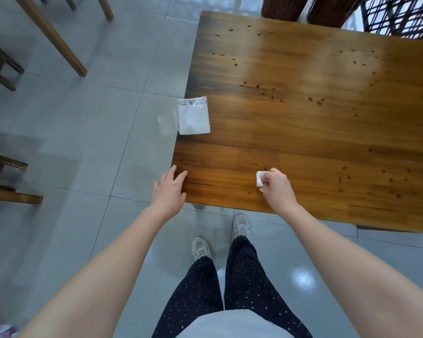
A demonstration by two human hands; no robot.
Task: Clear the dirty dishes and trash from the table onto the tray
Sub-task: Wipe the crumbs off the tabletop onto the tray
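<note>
Wooden surface (303, 132), near-left corner. Right hand (277, 189) low over the near edge, fingers (272, 172) curled tight round a small white tissue wad (259, 180), wad down against the wood. Left hand (170, 191) at the corner, fingers relaxed and spread, tips resting on the edge, holding nothing. White napkin packet (193, 117) in clear wrap lying flat at the left edge, partly overhanging, well apart from both hands. Brown crumbs (264, 92) scattered across middle and right. Grey tiled floor (83, 123) below; wicker chairs (283, 6) at the far side.
</note>
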